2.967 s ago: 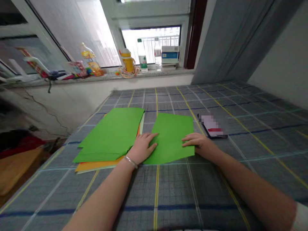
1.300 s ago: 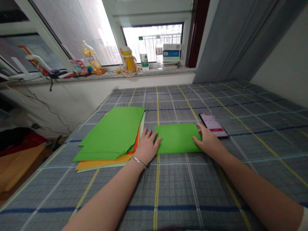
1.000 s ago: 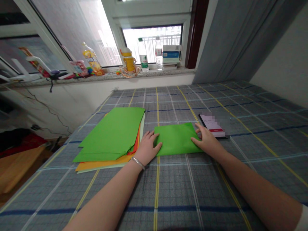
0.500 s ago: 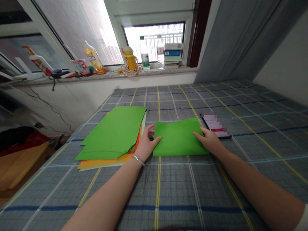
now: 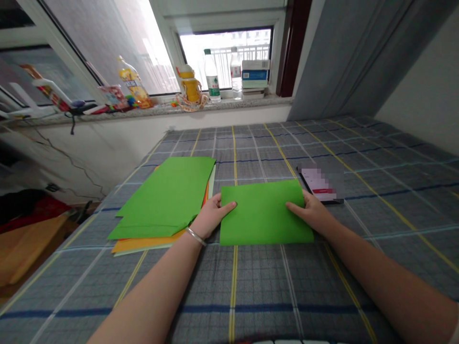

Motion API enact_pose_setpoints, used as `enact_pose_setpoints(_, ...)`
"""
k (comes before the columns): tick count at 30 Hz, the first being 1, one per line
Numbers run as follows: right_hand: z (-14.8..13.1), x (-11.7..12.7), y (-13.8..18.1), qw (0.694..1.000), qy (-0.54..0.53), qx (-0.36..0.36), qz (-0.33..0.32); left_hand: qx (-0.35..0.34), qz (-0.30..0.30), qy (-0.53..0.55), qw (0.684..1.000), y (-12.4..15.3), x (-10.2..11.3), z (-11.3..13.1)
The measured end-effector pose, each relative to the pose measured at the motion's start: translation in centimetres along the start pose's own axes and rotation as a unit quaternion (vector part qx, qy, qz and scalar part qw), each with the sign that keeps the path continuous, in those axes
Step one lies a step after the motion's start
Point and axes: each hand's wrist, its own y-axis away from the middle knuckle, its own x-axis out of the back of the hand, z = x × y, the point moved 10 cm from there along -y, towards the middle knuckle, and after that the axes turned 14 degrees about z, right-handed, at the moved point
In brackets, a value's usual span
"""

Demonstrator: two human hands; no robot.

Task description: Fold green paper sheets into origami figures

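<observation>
a sheet of green paper (image 5: 266, 213) lies on a checked blue-grey bed cover (image 5: 358, 286), a little right of middle, with both hands at its side edges. the left hand (image 5: 213, 217) sits at the sheet's left edge, its thumb (image 5: 229, 205) lying across the paper and its other fingers spread on the far side of the thumb, near the corner of a stack of coloured paper (image 5: 161, 196). the right hand (image 5: 310, 212) sits at the right edge, its thumb (image 5: 294, 206) lying on the green and its other fingers curled around the edge, partly out of sight. both hands stand fairly narrow on the paper, but whether they grip it or only press on it i cannot tell.

the stack lies just left of the sheet and touches the left wrist, with green sheets on top and orange paper (image 5: 143, 246) showing at its near edge. a thin metal bangle (image 5: 195, 236) circles the left wrist. a phone (image 5: 317, 185) (its screen blurred out) lies just beyond the right hand, on the far right of the sheet.

at the far end, a stone window sill (image 5: 229, 106) carries a water bottle (image 5: 212, 79), a second clear bottle (image 5: 235, 71), a yellow flask (image 5: 189, 83) and a stacked box (image 5: 255, 71). a grey curtain (image 5: 344, 57) hangs to the right.
</observation>
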Motion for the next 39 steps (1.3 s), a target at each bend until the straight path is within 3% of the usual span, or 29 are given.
enact_pose_setpoints(3, -1.1, 1.0, 0.0, 0.998, 0.017, 0.048, 0.037, -0.001, -0.031, -0.020, 0.999, 0.5, -0.6, 0.0)
enact_pose_setpoints(6, -1.3, 0.9, 0.1, 0.999, -0.003, 0.036, 0.028, -0.004, -0.038, -0.034, 0.999, 0.8, -0.8, -0.1)
enact_pose_setpoints(16, -1.6, 1.3, 0.7, 0.998, -0.030, 0.010, 0.059, -0.054, 0.044, -0.033, 0.997, 1.5, 0.0, 1.3)
enact_pose_setpoints(24, -2.1, 1.1, 0.9, 0.997, -0.063, 0.003, 0.050, -0.067, 0.035, 0.000, 0.997, 1.6, -0.1, 1.9)
enact_pose_setpoints(33, -2.7, 2.3, 1.0, 0.994, -0.016, 0.048, 0.100, -0.118, 0.069, -0.059, 0.989, 1.7, 0.6, 2.4)
enact_pose_setpoints(39, -2.9, 2.6, 1.3, 0.992, -0.024, 0.039, 0.117, -0.123, 0.079, -0.057, 0.988, 2.0, 0.6, 2.5)
